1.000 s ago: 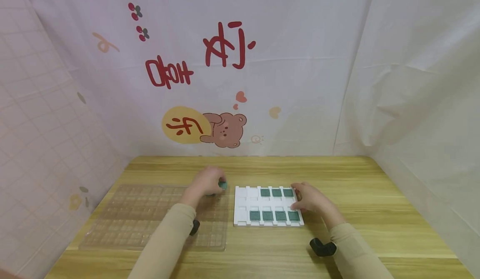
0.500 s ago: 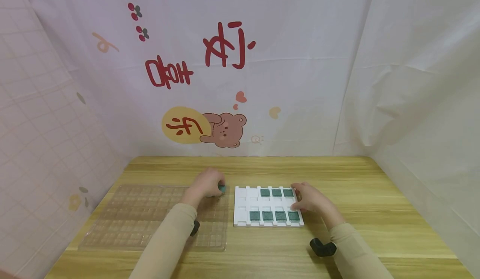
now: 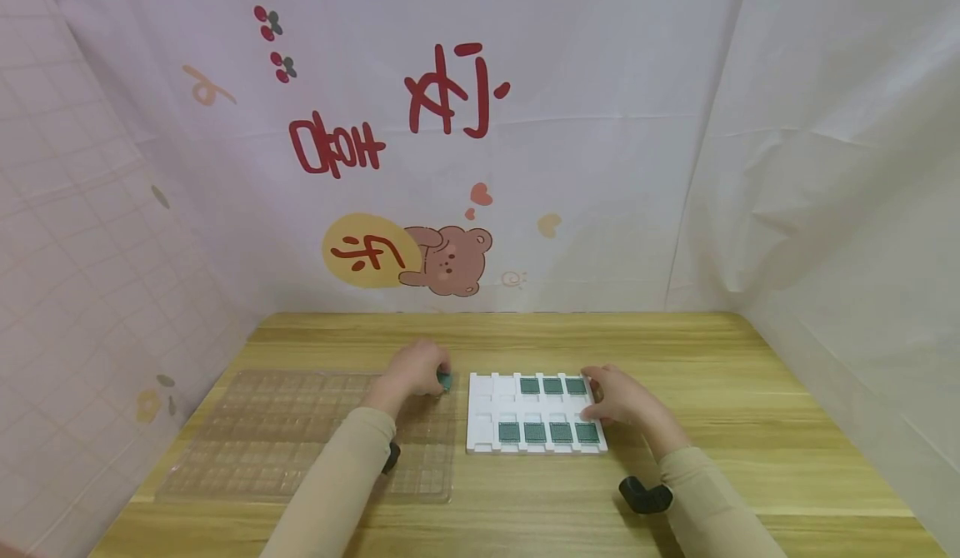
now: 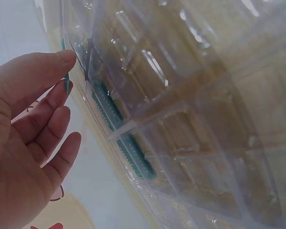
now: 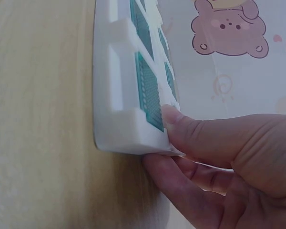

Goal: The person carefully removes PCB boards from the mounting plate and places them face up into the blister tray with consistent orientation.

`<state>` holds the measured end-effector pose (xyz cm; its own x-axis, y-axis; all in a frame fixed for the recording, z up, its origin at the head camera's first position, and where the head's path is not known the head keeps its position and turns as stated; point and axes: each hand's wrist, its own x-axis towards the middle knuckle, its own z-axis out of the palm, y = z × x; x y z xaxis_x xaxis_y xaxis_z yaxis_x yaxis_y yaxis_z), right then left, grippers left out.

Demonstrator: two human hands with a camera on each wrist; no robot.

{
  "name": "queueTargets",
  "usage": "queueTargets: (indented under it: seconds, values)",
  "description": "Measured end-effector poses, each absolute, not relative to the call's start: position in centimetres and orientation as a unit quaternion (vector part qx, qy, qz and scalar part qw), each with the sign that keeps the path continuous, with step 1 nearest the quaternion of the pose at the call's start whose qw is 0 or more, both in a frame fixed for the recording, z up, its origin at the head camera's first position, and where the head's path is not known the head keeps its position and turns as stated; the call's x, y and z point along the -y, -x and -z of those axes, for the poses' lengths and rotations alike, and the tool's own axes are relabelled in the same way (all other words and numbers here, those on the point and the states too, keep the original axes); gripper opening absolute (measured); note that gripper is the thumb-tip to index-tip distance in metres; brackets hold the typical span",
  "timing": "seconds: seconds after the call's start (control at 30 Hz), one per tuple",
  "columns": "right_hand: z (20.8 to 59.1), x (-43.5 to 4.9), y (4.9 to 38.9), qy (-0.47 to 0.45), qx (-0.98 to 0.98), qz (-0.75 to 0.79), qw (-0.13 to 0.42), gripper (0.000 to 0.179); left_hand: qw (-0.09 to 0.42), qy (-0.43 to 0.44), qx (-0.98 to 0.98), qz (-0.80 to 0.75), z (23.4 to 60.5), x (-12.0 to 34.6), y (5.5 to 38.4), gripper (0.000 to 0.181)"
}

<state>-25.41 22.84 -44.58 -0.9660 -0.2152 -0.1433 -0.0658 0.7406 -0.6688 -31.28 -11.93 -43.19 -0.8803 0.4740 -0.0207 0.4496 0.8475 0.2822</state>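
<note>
Left hand (image 3: 416, 368) up at the far right corner of the clear tray (image 3: 262, 437), and it has a green board (image 3: 445, 381) pinched. From the head, only a small patch of that board peeks out past the fingers; the left wrist view gives it edge-on, a thin green line between thumb and fingertips, the lower fingers loosely bent and spread. Whether the board touches the tray there, I cannot tell.

And here's one the head view keeps behind the hand: green pieces (image 4: 133, 155) down in the clear tray's compartments, along its edge. A divider crosses them, so whether that's one piece or two is hard to call.

Over to the other side! The right hand (image 3: 618, 396) is clamped on the right end of the white tray (image 3: 542, 405), well apart from the left. The right wrist view fills in the grip: thumb on the tray's edge, right by the nearest seated board, fingers round the end.

For the full layout, go to the head: seated green boards (image 3: 535, 432), three in the far row, four in the near row. Both trays lie side by side on the wooden counter (image 3: 540, 500), a bear print (image 3: 455, 260) on the cloth behind.
</note>
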Motion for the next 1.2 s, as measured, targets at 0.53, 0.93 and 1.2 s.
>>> queueTargets:
  seconds: [0.53, 0.93, 1.2]
  values:
    - [44.6, -22.7, 25.3, 0.078, -0.93, 0.345, 0.103, 0.076, 0.066, -0.23, -0.958, -0.157, 43.4, 12.2, 31.1, 0.018]
    - [44.7, -22.8, 25.3, 0.074, -0.927, 0.352, 0.108, 0.075, 0.023, -0.249, -0.95, -0.19, 41.6, 11.8, 29.9, 0.024]
    - [44.8, -22.9, 25.4, 0.077, -0.927, 0.354, 0.103, 0.075, -0.022, -0.28, -0.942, -0.182, 40.8, 11.2, 29.1, 0.025]
